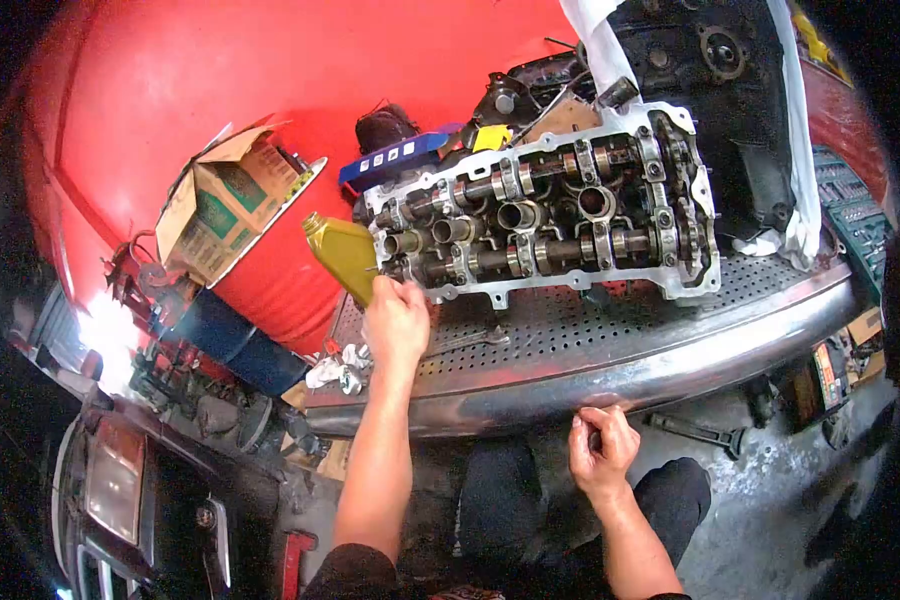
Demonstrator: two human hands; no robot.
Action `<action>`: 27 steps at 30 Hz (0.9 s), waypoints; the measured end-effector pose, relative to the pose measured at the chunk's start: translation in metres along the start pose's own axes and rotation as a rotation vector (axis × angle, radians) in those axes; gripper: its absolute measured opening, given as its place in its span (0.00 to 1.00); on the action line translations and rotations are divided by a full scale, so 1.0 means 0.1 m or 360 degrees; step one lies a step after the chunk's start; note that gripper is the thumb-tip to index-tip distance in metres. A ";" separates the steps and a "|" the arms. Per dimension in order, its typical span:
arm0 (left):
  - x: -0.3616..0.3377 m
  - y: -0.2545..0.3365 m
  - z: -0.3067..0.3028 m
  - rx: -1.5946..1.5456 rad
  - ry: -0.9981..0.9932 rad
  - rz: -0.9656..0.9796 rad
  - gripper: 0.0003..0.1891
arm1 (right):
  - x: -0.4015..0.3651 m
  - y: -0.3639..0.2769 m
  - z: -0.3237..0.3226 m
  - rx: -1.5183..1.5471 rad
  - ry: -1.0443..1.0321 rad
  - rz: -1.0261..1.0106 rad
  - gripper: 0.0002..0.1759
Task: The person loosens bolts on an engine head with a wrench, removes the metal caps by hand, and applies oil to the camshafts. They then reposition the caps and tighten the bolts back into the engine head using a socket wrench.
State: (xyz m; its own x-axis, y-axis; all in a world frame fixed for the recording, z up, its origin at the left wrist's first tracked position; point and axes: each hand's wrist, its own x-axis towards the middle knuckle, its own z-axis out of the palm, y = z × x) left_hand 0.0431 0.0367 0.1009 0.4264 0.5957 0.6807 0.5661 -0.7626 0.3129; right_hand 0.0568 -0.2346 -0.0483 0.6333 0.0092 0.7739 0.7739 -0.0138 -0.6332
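Observation:
A cylinder head [560, 225] with two camshafts, a timing chain end and several round bores lies on a perforated metal workbench [610, 320]. My left hand [398, 318] is closed at the head's near left corner. In front of the lower part of a gold oil bottle [338, 255], its fingers hide whatever they may hold. The bottle has no visible cap and leans left in this view. Below the bench's rounded front edge, my right hand [604, 450] is curled closed, with a small dark thing partly showing between thumb and fingers.
Behind the head are a blue box [395, 158], a yellow item [491, 138] and a dark engine part [670, 60]. A cardboard box [225, 205] tops a red drum [285, 285]. Wrenches [470, 343] and crumpled paper [335, 370] lie on the bench. A car [120, 480] stands left.

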 end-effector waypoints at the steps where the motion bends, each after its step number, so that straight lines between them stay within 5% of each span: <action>1: 0.03 -0.02 0.02 0.0045 -0.0034 0.0057 0.16 | 0.02 0.01 0.00 0.0008 0.0007 0.0006 0.12; 13: 0.10 -0.08 -0.04 0.0059 -0.0185 0.0116 0.20 | -0.03 0.03 -0.02 0.0020 -0.0041 0.0022 0.12; 17: 0.06 -0.10 -0.01 0.0013 0.0075 0.0394 0.19 | -0.04 0.04 -0.02 -0.0011 -0.0046 0.0027 0.11; 20: 0.15 -0.16 -0.03 0.0256 -0.0319 0.0154 0.14 | -0.06 0.04 -0.01 -0.0005 -0.0050 0.0021 0.11; 23: 0.08 -0.19 -0.01 -0.0026 0.0144 0.0622 0.15 | -0.06 0.05 -0.03 -0.0023 -0.0061 0.0034 0.10; 27: 0.10 -0.18 -0.03 0.0238 -0.0113 0.0441 0.16 | -0.05 0.03 -0.03 0.0024 -0.0056 0.0076 0.10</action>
State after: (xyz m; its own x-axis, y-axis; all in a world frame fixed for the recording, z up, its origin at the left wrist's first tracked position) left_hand 0.0347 0.0557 0.1045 0.6238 0.3906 0.6770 0.5167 -0.8560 0.0177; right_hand 0.0559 -0.2374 -0.0541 0.6689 0.0440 0.7420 0.7427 -0.0001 -0.6696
